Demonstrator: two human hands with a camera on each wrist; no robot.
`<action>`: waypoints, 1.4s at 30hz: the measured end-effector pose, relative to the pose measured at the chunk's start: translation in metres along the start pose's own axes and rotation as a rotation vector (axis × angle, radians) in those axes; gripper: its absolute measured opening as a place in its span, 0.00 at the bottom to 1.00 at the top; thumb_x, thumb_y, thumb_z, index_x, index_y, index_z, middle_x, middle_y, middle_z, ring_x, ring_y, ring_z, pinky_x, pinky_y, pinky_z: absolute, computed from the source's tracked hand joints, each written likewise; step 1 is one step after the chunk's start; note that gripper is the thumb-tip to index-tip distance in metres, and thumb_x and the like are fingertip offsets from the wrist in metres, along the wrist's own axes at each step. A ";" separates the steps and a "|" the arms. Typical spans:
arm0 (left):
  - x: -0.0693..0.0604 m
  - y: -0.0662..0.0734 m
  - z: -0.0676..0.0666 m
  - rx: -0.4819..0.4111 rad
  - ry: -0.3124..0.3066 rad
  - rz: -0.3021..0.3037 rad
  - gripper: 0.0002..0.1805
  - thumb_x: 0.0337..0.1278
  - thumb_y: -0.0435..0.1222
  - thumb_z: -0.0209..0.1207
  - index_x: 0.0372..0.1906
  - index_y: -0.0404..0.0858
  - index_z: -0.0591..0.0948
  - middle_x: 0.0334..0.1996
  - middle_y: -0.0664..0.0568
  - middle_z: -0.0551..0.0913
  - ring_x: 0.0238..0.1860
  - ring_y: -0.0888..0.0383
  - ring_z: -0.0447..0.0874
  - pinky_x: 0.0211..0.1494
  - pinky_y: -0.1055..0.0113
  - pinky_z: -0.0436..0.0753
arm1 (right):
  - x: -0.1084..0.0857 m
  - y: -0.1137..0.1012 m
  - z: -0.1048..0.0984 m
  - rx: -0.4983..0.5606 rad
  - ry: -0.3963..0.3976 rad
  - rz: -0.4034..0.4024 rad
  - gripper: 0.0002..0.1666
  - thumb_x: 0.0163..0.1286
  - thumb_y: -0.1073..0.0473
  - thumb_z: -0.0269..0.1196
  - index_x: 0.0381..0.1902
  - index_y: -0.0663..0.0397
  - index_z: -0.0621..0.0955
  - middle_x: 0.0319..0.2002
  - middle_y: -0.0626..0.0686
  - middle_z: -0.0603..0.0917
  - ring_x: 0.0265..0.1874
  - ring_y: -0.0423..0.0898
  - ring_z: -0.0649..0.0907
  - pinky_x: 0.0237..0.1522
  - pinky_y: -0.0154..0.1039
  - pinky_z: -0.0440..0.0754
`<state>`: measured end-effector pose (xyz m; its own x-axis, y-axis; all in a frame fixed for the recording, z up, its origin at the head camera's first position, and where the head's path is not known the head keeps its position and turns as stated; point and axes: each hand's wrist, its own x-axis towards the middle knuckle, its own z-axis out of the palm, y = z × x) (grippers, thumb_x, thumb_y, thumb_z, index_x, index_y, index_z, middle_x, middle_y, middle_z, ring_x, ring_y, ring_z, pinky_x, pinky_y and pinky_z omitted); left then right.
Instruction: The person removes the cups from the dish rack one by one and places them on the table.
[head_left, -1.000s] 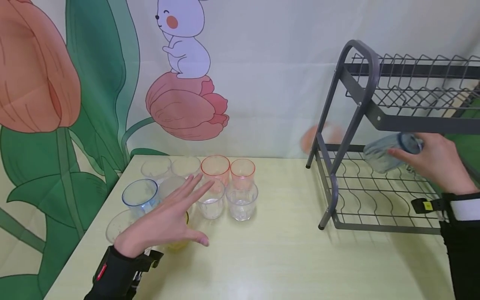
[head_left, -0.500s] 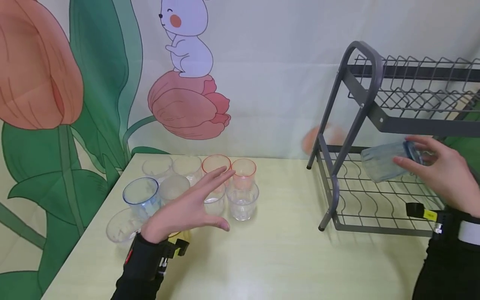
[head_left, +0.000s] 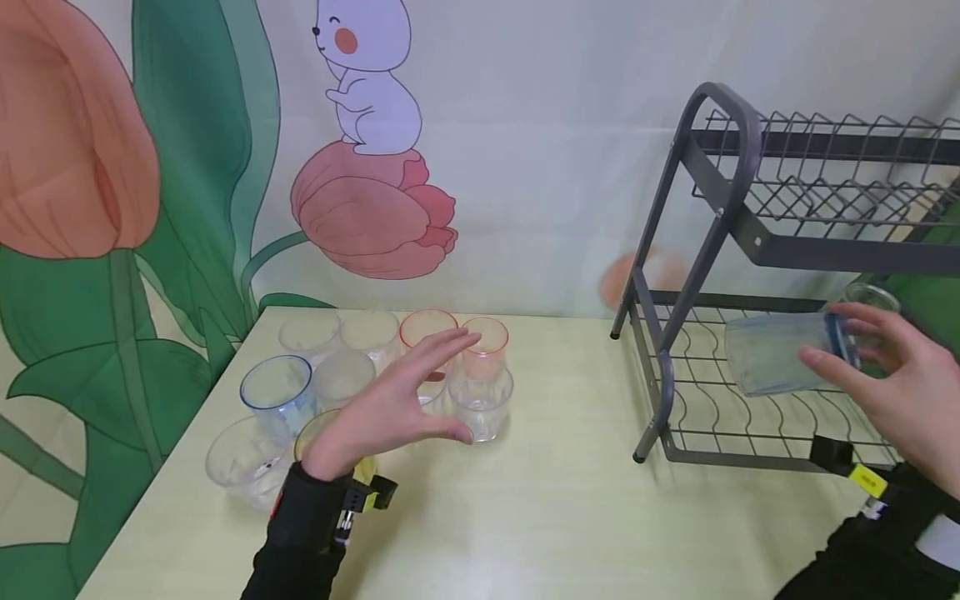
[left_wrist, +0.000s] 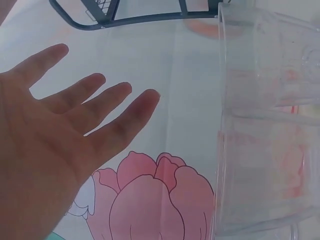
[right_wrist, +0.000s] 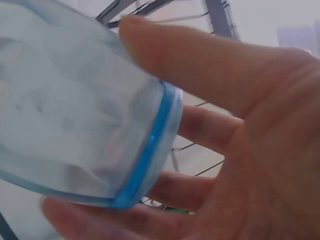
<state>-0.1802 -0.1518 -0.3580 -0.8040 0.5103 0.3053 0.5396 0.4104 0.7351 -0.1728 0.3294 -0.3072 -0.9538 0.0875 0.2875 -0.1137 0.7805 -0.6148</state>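
My right hand [head_left: 896,371] grips a pale blue drinking glass [head_left: 780,352] near its thick blue end. The glass lies on its side in the air, over the lower shelf of the dark metal rack [head_left: 738,457]. Fingers and thumb curve round it in the right wrist view, where the blue band [right_wrist: 147,150] shows beside the palm. My left hand [head_left: 393,408] hovers with spread fingers over the grouped glasses and holds nothing. Nearest to it are a clear glass [head_left: 482,408] and a yellow glass [head_left: 366,471], partly hidden by the wrist.
Several more glasses stand on the left of the table [head_left: 540,517]: a blue-rimmed one [head_left: 277,396], red-rimmed ones [head_left: 487,346] and a large clear one [head_left: 243,458]. A clear glass [head_left: 870,296] is on the rack behind my right hand. The rack's upper tier overhangs the lower shelf.
My right hand has moved down and toward me with the blue glass, uncovering the clear glass behind. My left hand has shifted right above the grouped glasses.
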 end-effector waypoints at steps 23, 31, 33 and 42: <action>0.003 0.011 0.009 0.003 0.002 0.080 0.49 0.41 0.46 0.77 0.72 0.51 0.67 0.70 0.60 0.63 0.63 0.60 0.68 0.57 0.62 0.77 | -0.006 -0.049 0.007 0.123 -0.067 -0.176 0.35 0.69 0.55 0.65 0.70 0.53 0.66 0.61 0.68 0.72 0.43 0.45 0.82 0.31 0.23 0.79; 0.005 0.012 0.013 -0.034 0.050 0.191 0.47 0.42 0.44 0.77 0.71 0.48 0.68 0.68 0.58 0.65 0.65 0.59 0.66 0.60 0.57 0.76 | -0.005 -0.062 0.016 0.197 -0.114 -0.229 0.32 0.68 0.59 0.65 0.68 0.52 0.68 0.61 0.68 0.72 0.43 0.39 0.81 0.33 0.26 0.81; 0.005 0.013 0.015 -0.043 0.053 0.205 0.47 0.42 0.43 0.77 0.71 0.47 0.68 0.68 0.58 0.65 0.65 0.59 0.65 0.60 0.57 0.76 | -0.005 -0.066 0.019 0.208 -0.122 -0.236 0.31 0.68 0.59 0.65 0.67 0.51 0.68 0.61 0.67 0.72 0.42 0.37 0.81 0.33 0.27 0.81; 0.004 0.019 0.021 -0.059 0.034 0.213 0.48 0.39 0.45 0.78 0.71 0.47 0.69 0.68 0.58 0.65 0.66 0.60 0.65 0.60 0.59 0.75 | -0.006 -0.087 0.034 0.279 -0.168 -0.257 0.30 0.67 0.61 0.66 0.65 0.51 0.69 0.61 0.61 0.74 0.44 0.44 0.83 0.36 0.30 0.83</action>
<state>-0.1678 -0.1257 -0.3557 -0.6821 0.5548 0.4765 0.6832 0.2510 0.6857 -0.1664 0.2394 -0.2806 -0.9140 -0.2084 0.3480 -0.4030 0.5644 -0.7205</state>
